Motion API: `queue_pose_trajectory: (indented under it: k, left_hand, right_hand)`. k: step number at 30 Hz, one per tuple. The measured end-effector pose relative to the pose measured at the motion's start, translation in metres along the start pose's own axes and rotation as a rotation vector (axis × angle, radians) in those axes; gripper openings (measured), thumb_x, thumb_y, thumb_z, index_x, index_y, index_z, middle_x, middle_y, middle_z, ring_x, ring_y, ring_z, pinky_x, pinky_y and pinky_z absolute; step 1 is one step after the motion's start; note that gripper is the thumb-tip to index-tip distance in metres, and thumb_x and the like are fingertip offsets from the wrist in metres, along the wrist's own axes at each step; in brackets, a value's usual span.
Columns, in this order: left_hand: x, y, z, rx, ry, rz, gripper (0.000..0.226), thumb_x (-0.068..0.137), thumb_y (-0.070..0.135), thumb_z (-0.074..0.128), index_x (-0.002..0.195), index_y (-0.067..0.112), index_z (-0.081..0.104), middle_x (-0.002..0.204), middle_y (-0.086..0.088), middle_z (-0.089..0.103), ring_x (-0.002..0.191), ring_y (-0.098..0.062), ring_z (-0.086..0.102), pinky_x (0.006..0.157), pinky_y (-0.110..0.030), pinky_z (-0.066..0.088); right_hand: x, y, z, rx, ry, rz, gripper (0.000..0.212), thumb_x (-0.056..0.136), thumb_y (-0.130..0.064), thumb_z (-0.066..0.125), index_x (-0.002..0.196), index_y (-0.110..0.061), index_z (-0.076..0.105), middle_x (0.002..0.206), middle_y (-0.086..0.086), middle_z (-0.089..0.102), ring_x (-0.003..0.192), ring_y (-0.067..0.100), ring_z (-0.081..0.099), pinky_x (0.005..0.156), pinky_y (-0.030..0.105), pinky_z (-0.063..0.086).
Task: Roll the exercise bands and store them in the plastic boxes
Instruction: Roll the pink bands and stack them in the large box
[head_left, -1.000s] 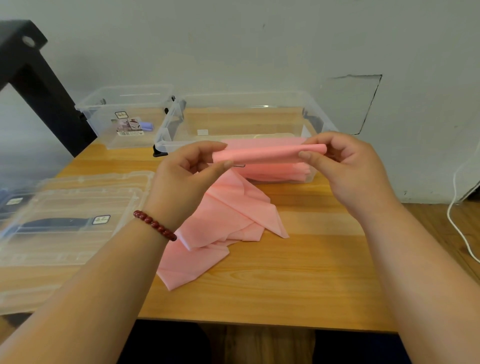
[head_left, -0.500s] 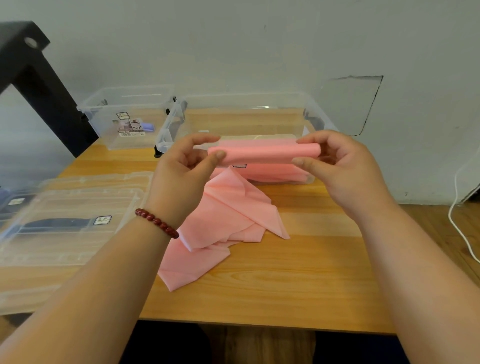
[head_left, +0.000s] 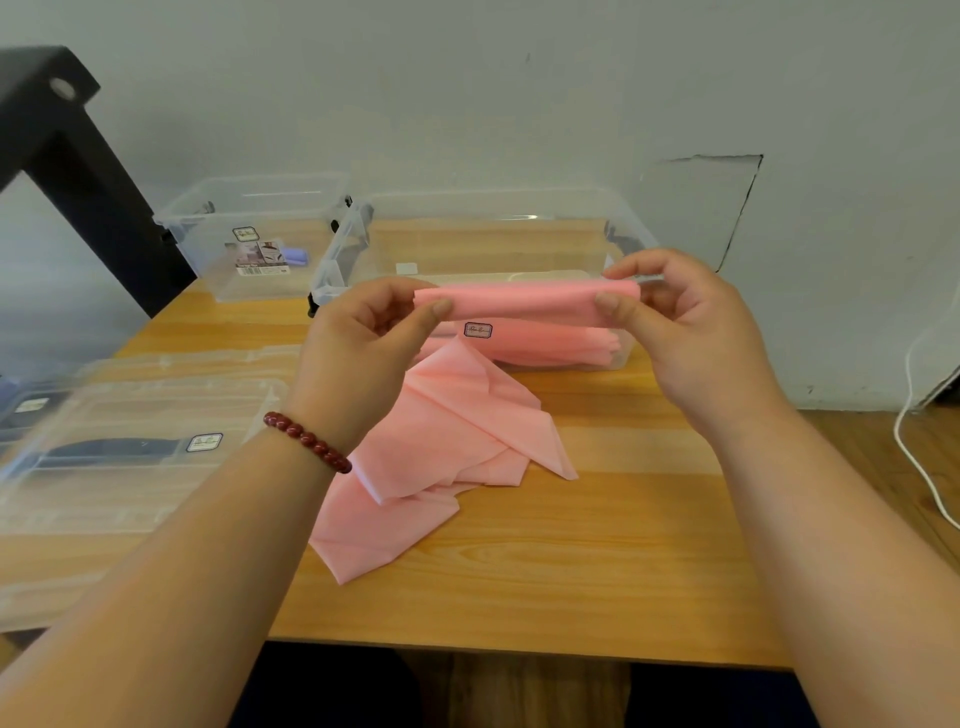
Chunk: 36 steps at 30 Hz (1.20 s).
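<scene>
Pink elastic exercise band (head_left: 519, 304): roll slightly thicker than a second ago. Left hand (head_left: 363, 332) and right hand (head_left: 685, 322) pinch its ends at frame centre; tail trails onto the wooden worktop (head_left: 623, 545) before the clear plastic box (head_left: 340, 260). Advice: keep edges aligned, tension even.

My left hand (head_left: 363, 332) and right hand (head_left: 691, 332) each pinch one end of the band's (head_left: 519, 301) rolled part, raised in front of the big box (head_left: 343, 254). The band's loose tail drops to the table (head_left: 571, 561) and lies crumpled, nearer me than the box. Pink material (head_left: 561, 343) lies inside the box. A small box (head_left: 249, 208) stands just left of it.
</scene>
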<state>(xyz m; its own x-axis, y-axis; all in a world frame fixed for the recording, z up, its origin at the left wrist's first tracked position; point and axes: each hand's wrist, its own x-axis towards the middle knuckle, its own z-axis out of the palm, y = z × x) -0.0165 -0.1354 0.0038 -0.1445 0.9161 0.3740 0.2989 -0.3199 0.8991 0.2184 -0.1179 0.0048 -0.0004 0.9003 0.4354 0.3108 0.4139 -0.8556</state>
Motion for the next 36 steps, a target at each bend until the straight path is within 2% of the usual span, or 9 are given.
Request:
queue_pose_trajectory:
  k: [4, 7, 13, 18, 20, 22, 25, 31, 36]
  left_hand:
    - [0.0001, 0.0032, 0.0009, -0.017, 0.024, -0.005, 0.014, 0.092, 0.021, 0.064, 0.097, 0.034, 0.065, 0.067, -0.007, 0.052, 0.054, -0.011, 0.040, 0.050, -0.017, 0.035]
    - [-0.0001, 0.0027, 0.0004, -0.043, 0.043, -0.010, 0.014, 0.091, 0.019, 0.064, 0.094, 0.033, 0.068, 0.064, -0.003, 0.050, 0.051, -0.008, 0.039, 0.049, -0.014, 0.036]
    - [-0.0014, 0.0005, -0.0041, -0.045, -0.021, -0.012, 0.025, 0.085, 0.009, 0.070, 0.102, 0.027, 0.068, 0.074, 0.009, 0.061, 0.060, -0.002, 0.052, 0.058, -0.009, 0.042]
    - [-0.0022, 0.0024, -0.0040, 0.028, 0.007, 0.000, 0.013, 0.089, 0.015, 0.066, 0.097, 0.024, 0.071, 0.075, 0.005, 0.065, 0.060, 0.004, 0.058, 0.057, -0.007, 0.042]
    - [-0.0026, 0.0041, -0.0028, -0.002, 0.009, -0.001, 0.013, 0.090, 0.013, 0.065, 0.098, 0.023, 0.069, 0.073, 0.001, 0.062, 0.056, 0.002, 0.053, 0.057, -0.008, 0.042]
    - [-0.0023, 0.0040, -0.0023, -0.016, 0.014, -0.002, 0.016, 0.091, 0.015, 0.065, 0.102, 0.026, 0.066, 0.067, 0.000, 0.057, 0.053, 0.001, 0.049, 0.055, -0.009, 0.042]
    - [-0.0015, 0.0025, -0.0025, -0.032, 0.027, -0.015, 0.017, 0.091, 0.016, 0.065, 0.103, 0.029, 0.065, 0.055, 0.012, 0.057, 0.051, 0.001, 0.049, 0.053, -0.010, 0.041]
    - [-0.0020, 0.0023, -0.0035, -0.022, -0.006, 0.000, 0.024, 0.085, 0.016, 0.072, 0.104, 0.030, 0.068, 0.074, 0.001, 0.058, 0.060, -0.002, 0.047, 0.057, -0.010, 0.041]
    - [-0.0012, 0.0019, -0.0041, 0.034, 0.019, 0.006, 0.017, 0.089, 0.026, 0.066, 0.095, 0.041, 0.070, 0.066, -0.004, 0.052, 0.059, -0.009, 0.045, 0.056, -0.020, 0.039]
  right_hand:
    - [-0.0015, -0.0011, 0.0014, 0.016, -0.021, 0.007, 0.022, 0.083, -0.024, 0.074, 0.095, -0.040, 0.067, 0.094, 0.003, 0.069, 0.087, 0.019, 0.061, 0.080, 0.029, 0.051]
    - [-0.0010, -0.0008, 0.0012, 0.017, -0.031, 0.023, 0.021, 0.082, -0.021, 0.075, 0.098, -0.033, 0.070, 0.095, -0.006, 0.071, 0.091, 0.015, 0.064, 0.083, 0.029, 0.053]
    - [0.0013, -0.0006, 0.0003, 0.018, -0.023, 0.031, 0.010, 0.084, -0.023, 0.072, 0.092, -0.029, 0.072, 0.079, -0.017, 0.068, 0.079, 0.001, 0.062, 0.072, 0.013, 0.047]
    - [0.0005, -0.0017, 0.0013, 0.069, -0.012, 0.031, 0.019, 0.084, -0.022, 0.072, 0.097, -0.035, 0.066, 0.072, -0.009, 0.070, 0.071, 0.001, 0.060, 0.066, 0.010, 0.043]
    - [-0.0003, -0.0013, 0.0016, 0.054, -0.004, 0.021, 0.020, 0.086, -0.023, 0.071, 0.098, -0.037, 0.063, 0.073, -0.002, 0.070, 0.069, 0.002, 0.058, 0.065, 0.012, 0.042]
    - [-0.0009, -0.0005, 0.0013, 0.045, -0.006, 0.003, 0.020, 0.084, -0.023, 0.072, 0.095, -0.038, 0.066, 0.070, -0.006, 0.063, 0.069, 0.003, 0.056, 0.067, 0.014, 0.043]
    - [-0.0012, 0.0013, 0.0008, 0.049, -0.023, 0.015, 0.023, 0.082, -0.021, 0.075, 0.095, -0.038, 0.069, 0.090, 0.005, 0.068, 0.083, 0.016, 0.062, 0.079, 0.027, 0.050]
    - [0.0007, 0.0005, -0.0010, 0.046, 0.010, 0.009, 0.014, 0.084, -0.020, 0.073, 0.086, -0.034, 0.070, 0.078, -0.021, 0.068, 0.080, 0.001, 0.062, 0.073, 0.016, 0.046]
    - [0.0017, -0.0026, -0.0002, 0.081, 0.006, -0.017, 0.019, 0.087, -0.018, 0.070, 0.099, -0.032, 0.064, 0.067, -0.017, 0.063, 0.066, -0.002, 0.055, 0.064, 0.010, 0.041]
